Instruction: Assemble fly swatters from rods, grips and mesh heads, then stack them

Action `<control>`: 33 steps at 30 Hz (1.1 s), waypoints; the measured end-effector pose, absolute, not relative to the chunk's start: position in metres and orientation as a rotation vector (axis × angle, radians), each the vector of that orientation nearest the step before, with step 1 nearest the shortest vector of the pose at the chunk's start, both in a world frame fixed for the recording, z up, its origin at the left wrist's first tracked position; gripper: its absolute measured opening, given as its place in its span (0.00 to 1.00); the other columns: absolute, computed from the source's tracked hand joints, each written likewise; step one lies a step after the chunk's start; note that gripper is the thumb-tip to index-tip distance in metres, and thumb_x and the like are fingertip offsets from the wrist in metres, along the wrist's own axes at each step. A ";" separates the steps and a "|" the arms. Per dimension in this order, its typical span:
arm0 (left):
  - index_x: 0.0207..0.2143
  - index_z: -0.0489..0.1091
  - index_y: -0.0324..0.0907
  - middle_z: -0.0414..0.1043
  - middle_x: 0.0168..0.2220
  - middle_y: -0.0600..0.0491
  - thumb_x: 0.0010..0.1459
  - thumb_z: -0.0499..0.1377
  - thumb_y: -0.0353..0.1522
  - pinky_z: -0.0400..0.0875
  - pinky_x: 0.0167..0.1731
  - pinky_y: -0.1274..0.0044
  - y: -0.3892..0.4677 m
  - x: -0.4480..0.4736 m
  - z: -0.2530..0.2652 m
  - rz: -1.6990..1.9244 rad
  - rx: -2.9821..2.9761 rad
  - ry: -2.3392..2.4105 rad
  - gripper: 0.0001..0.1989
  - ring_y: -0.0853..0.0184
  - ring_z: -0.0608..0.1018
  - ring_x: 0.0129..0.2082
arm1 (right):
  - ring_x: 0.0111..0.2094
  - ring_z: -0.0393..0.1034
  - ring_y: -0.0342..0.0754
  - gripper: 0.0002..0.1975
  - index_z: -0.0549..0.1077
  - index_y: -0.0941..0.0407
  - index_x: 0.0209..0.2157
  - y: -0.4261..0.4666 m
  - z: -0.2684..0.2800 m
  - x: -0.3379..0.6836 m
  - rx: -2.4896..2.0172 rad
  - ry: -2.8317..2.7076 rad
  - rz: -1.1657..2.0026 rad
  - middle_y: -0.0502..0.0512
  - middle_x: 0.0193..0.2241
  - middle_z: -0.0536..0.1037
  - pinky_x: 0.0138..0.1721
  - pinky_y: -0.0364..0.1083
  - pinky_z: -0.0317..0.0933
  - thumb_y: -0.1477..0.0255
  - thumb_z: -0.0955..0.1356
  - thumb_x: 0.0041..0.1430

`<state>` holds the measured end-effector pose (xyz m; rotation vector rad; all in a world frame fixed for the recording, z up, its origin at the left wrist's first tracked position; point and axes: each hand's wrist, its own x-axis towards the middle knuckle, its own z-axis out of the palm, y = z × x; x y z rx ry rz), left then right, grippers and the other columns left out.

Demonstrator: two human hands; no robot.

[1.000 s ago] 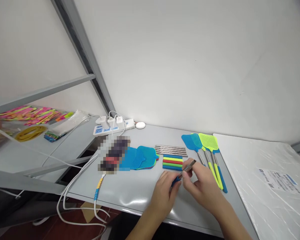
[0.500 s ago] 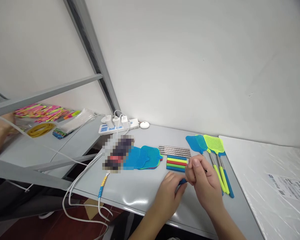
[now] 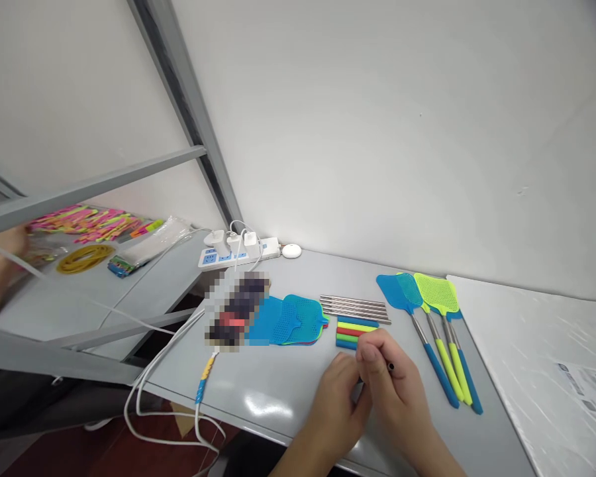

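Tube [image 3: 391, 366] sits mostly hidden in the clenched right hand [image 3: 392, 381], dark end protruding, above table [image 3: 251, 377]. Left hand [image 3: 338, 392] curls right beside it; grip contents hidden, cannot tell. Coloured sleeves [image 3: 355, 330], metal rods [image 3: 355, 309] lie beyond; swatters [image 3: 437, 291] lie rightward.

The right hand [image 3: 395, 387] has gone from pinching the metal rod [image 3: 391, 366] to a fist around it, just one end poking out. It's right up against the left hand [image 3: 338, 397] now, blue piece out of sight, and the leftmost swatter's blue handle [image 3: 441, 375] is fully uncovered.
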<state>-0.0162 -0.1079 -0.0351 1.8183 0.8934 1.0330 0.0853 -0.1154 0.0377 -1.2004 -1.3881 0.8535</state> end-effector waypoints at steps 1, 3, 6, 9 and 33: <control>0.40 0.71 0.44 0.74 0.38 0.48 0.60 0.54 0.31 0.70 0.39 0.69 -0.108 -0.016 -0.036 1.033 1.808 0.899 0.08 0.59 0.74 0.39 | 0.21 0.58 0.41 0.13 0.65 0.54 0.28 -0.116 0.037 0.084 -1.206 -1.400 0.852 0.46 0.21 0.65 0.22 0.40 0.55 0.65 0.60 0.66; 0.42 0.71 0.46 0.75 0.40 0.48 0.59 0.55 0.30 0.70 0.39 0.69 -0.109 -0.016 -0.038 1.028 1.786 0.907 0.10 0.59 0.75 0.40 | 0.22 0.60 0.42 0.13 0.65 0.53 0.28 -0.117 0.035 0.082 -1.221 -1.424 0.839 0.47 0.21 0.65 0.22 0.40 0.56 0.65 0.60 0.66; 0.44 0.71 0.47 0.75 0.42 0.49 0.57 0.57 0.29 0.70 0.40 0.69 -0.109 -0.016 -0.039 1.019 1.773 0.904 0.12 0.59 0.75 0.42 | 0.23 0.61 0.43 0.13 0.65 0.53 0.28 -0.116 0.033 0.078 -1.246 -1.453 0.802 0.47 0.21 0.66 0.23 0.40 0.57 0.64 0.60 0.66; 0.44 0.71 0.47 0.75 0.42 0.49 0.58 0.56 0.29 0.70 0.41 0.69 -0.109 -0.016 -0.038 1.018 1.752 0.903 0.12 0.59 0.75 0.41 | 0.23 0.61 0.42 0.13 0.65 0.53 0.29 -0.115 0.032 0.078 -1.251 -1.459 0.768 0.47 0.21 0.66 0.24 0.40 0.57 0.65 0.59 0.66; 0.49 0.70 0.44 0.75 0.43 0.46 0.60 0.53 0.30 0.71 0.38 0.71 -0.106 -0.018 -0.040 0.984 1.796 0.943 0.15 0.59 0.75 0.42 | 0.24 0.58 0.42 0.14 0.62 0.53 0.29 -0.111 0.019 0.079 -1.309 -1.398 0.930 0.46 0.23 0.64 0.25 0.41 0.54 0.63 0.58 0.67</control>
